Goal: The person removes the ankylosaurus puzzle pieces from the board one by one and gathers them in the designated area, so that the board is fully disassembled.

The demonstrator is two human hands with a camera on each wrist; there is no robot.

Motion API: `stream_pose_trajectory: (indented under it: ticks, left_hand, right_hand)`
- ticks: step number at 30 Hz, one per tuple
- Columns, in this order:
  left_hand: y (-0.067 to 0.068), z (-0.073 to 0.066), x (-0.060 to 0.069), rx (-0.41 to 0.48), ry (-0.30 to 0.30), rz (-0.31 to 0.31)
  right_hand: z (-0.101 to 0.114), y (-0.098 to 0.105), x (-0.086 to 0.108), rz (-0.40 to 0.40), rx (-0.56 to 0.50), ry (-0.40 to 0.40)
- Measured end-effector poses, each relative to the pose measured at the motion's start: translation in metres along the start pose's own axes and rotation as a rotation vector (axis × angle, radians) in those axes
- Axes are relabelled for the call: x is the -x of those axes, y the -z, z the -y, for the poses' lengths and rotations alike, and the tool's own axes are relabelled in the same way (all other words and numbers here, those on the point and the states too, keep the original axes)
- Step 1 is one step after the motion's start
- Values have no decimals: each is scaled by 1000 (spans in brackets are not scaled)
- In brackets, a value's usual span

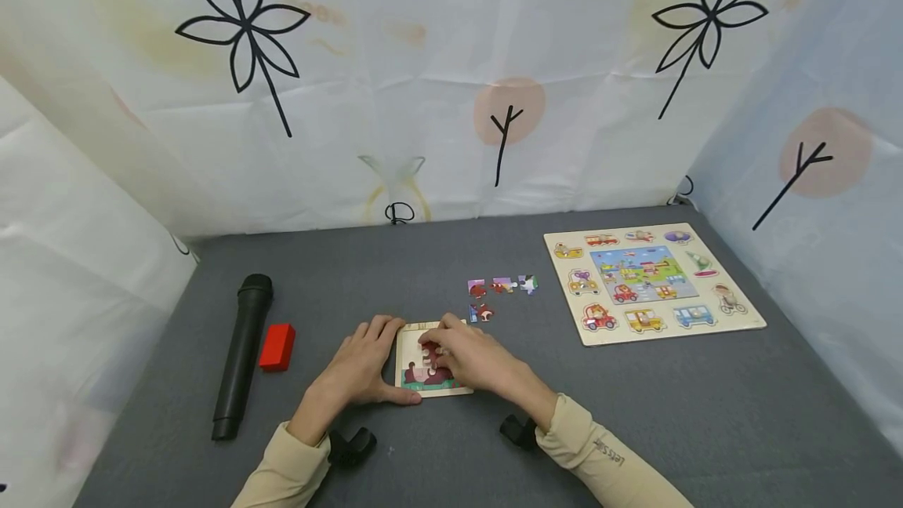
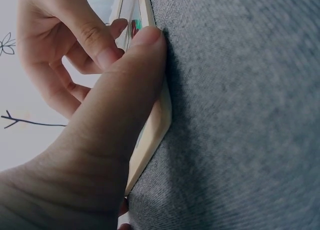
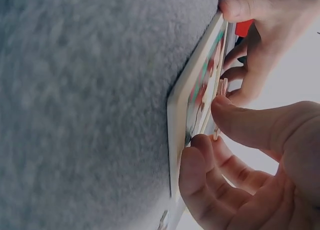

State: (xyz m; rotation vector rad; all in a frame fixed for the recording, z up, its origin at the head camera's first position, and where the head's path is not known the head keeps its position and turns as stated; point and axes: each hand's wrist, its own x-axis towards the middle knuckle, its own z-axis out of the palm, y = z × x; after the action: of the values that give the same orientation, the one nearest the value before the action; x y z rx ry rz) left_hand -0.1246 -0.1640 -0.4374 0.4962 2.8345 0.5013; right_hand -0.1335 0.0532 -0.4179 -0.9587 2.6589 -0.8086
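Note:
A small wooden puzzle tray (image 1: 412,345) lies on the grey table, its lower part filled with brown and green picture pieces (image 1: 416,377). My left hand (image 1: 361,365) holds the tray from the left, thumb along the near edge and fingers at the far left corner. Over the tray, my right hand (image 1: 480,355) pinches a brown puzzle piece (image 1: 429,351) between thumb and fingers. The right wrist view shows this thin piece (image 3: 223,86) standing tilted above the tray; its picture side is mostly hidden.
Several loose puzzle pieces (image 1: 503,285) lie beyond the right hand. A large wooden vehicle puzzle board (image 1: 573,320) lies at the far right. To the left are a black microphone (image 1: 242,359) and a red block (image 1: 277,347). Printed white cloth walls (image 1: 437,116) border the table.

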Motion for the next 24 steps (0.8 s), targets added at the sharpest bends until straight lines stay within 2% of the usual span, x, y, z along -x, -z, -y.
stream_pose_trajectory:
  ticks: [6,24]
  left_hand:
    - [-1,1,-1,-16,5,-4]
    - [-2,0,-2,-5,22,9]
  right_hand:
    - [-4,6,2,-15,36,-16]
    - [-32,28,19,-71,44,-103]
